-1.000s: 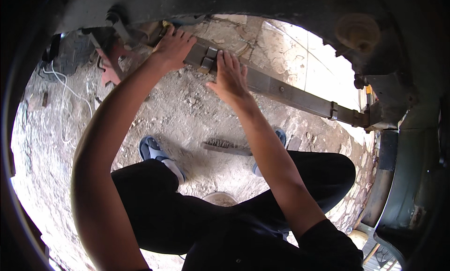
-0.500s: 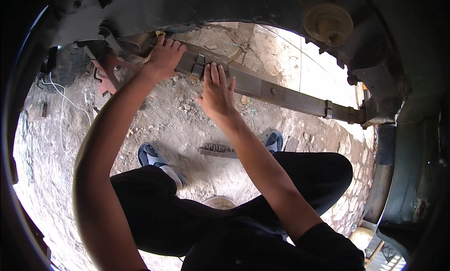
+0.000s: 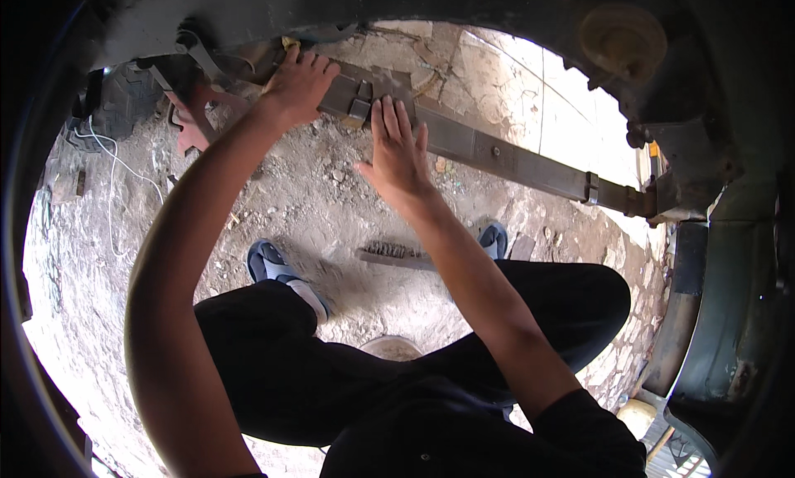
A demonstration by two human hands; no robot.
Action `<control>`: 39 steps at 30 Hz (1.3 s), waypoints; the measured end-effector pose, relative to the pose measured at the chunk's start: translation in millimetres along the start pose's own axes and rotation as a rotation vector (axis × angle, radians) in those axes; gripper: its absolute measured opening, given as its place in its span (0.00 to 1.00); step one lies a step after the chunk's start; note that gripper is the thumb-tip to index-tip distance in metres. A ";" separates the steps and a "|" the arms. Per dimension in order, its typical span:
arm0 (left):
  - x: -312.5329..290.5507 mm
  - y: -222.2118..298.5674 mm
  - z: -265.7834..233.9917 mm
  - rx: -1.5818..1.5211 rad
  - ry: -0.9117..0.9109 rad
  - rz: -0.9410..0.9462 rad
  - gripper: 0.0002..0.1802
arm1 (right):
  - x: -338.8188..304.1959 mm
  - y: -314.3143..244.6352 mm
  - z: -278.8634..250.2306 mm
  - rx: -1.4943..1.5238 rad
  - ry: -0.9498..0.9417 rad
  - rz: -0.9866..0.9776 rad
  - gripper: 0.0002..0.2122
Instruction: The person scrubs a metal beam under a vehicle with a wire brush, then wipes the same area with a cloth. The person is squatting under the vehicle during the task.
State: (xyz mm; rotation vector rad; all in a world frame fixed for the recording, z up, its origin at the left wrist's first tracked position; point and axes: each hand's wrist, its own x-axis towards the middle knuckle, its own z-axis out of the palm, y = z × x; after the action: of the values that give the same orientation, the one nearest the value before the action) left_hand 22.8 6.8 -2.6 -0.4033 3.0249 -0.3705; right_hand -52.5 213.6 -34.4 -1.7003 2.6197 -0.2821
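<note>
A long dark leaf spring slants across under the vehicle's underside. My left hand lies over its left part, fingers bent across the top; the thumb is hidden. My right hand is open, its fingers straight and the fingertips against a flat metal plate on the spring. Between the hands, a metal clamp wraps the spring. Another clip sits farther right along it. Just beyond my left fingers is a small brass-coloured fitting.
A wire brush lies on the dirt between my feet. A red stand and a tyre are at the left, near a white cord. A dark frame runs overhead, with a round rubber bump stop at right.
The view has shifted slightly, so the spring and hands appear a little higher and farther right. Both hands stay at about the same places on the spring.
</note>
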 end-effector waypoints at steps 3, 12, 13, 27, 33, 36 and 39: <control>0.4 1.4 6.4 0.001 0.044 0.001 0.44 | 19.3 6.5 1.3 -0.010 0.031 0.064 0.50; 1.4 0.0 6.1 0.009 -0.007 -0.002 0.47 | 13.0 2.5 5.8 -0.082 0.051 0.043 0.48; 1.4 0.3 5.1 0.003 -0.002 -0.002 0.48 | 14.2 6.3 5.1 -0.088 0.070 0.024 0.48; 0.7 0.6 3.9 -0.001 0.023 0.004 0.45 | 16.7 -2.0 -1.8 -0.060 0.006 0.069 0.46; 4.4 2.1 5.2 -0.016 -0.005 -0.006 0.46 | 11.0 -0.1 10.5 -0.078 0.051 0.081 0.46; 3.3 1.5 3.6 -0.013 0.011 0.000 0.46 | 9.6 2.5 13.1 -0.085 0.083 0.050 0.45; 2.2 2.1 2.0 -0.010 0.020 0.000 0.46 | 18.3 4.3 4.5 -0.060 0.070 0.058 0.45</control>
State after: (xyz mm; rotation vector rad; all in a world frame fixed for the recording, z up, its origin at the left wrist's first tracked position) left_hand 20.3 7.7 -5.1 -0.4021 3.0476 -0.3617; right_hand -63.6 198.0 -37.8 -1.6570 2.7493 -0.2701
